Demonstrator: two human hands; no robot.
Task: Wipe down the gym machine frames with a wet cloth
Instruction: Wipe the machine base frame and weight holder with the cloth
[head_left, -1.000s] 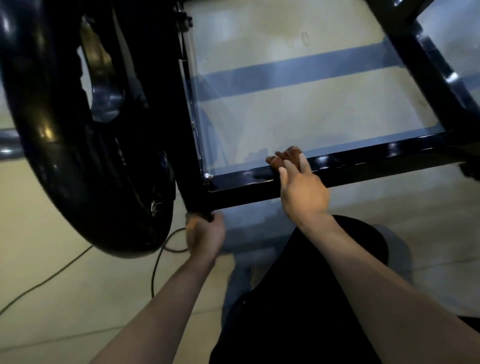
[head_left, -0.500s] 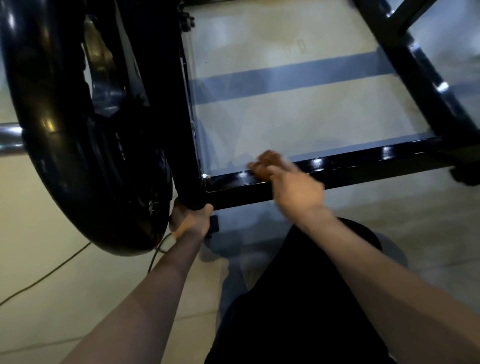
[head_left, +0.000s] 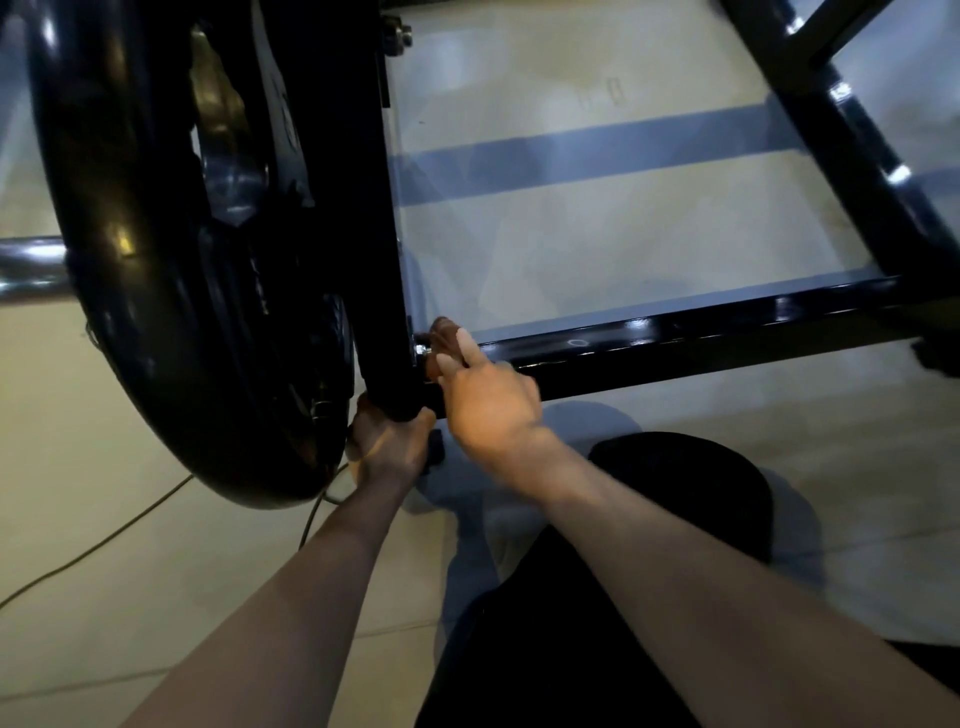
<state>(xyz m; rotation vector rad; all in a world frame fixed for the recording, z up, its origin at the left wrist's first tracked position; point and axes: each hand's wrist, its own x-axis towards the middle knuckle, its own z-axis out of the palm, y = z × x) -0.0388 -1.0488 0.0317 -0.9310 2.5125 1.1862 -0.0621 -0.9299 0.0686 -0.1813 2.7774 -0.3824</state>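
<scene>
I see the black machine frame standing on the tiled floor. My left hand grips the upright's foot; my right hand presses a brown cloth into the corner joint, fingers curled on it. Lower rail glistens — the rest looks unwiped. No legible markings.

A pale tiled floor carries the black machine frame and a thin cable.

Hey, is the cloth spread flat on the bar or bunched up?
Bunched up. The brown cloth shows only as a small wad under the right hand, pressed on the black frame bar at the corner.
</scene>
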